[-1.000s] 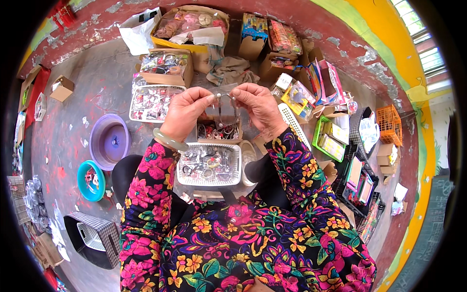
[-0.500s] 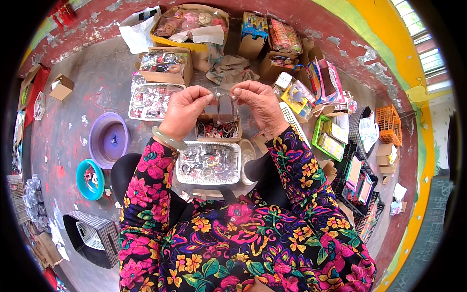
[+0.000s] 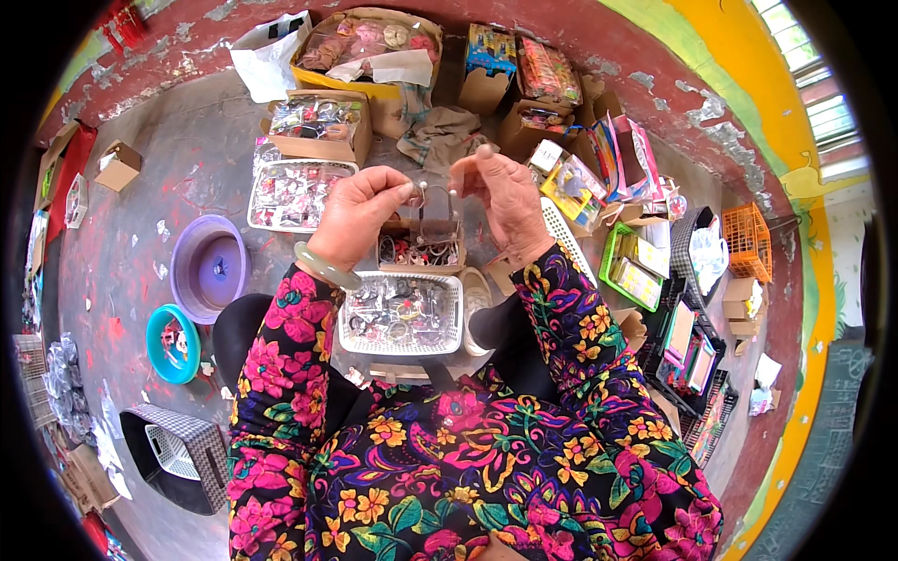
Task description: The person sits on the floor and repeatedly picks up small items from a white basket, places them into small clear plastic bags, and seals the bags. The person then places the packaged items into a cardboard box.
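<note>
Right of left pinch: bag [image 3: 437, 208] is hanging, seemingly light, limp, slippery.
Left hand [image 3: 360, 210]: is pinching its upper edge, likely best hold.
Right hand [image 3: 510, 201]: is standing spread beside it; contact unclear.

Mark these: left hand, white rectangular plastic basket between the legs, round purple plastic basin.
Left hand [image 3: 355, 213], head view: back of the hand.
White rectangular plastic basket [image 3: 402, 345], head view: near wall.
Round purple plastic basin [image 3: 213, 291], head view: bare inner floor.

Bag [image 3: 437, 209] over box [image 3: 394, 227], packets [image 3: 398, 310] in basket [image 3: 402, 347] before it, basins [image 3: 190, 273] leftward.
</note>
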